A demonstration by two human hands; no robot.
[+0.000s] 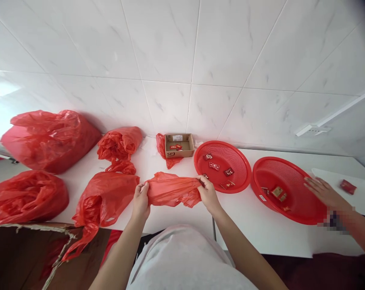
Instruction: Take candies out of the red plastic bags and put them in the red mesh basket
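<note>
A red plastic bag [173,191] is stretched between my two hands in front of my body, above the white table. My left hand [141,200] pinches its left end, thumb on top. At the other end, the fingers of my right hand [208,193] are closed on the bag's edge. Close beyond the bag stands a small cardboard box [186,153] with a few red wrapped pieces inside. To the right of it, a round red basket [197,171] holds several small red wrapped packets [214,165].
Several filled red bags [112,193] crowd the table's left side. A second red basket [306,213] holds a few packets; a co-worker's hand [324,193] reaches over its rim. A white tray [363,189] bears a red packet [348,186]. An open carton [25,249] stands lower left.
</note>
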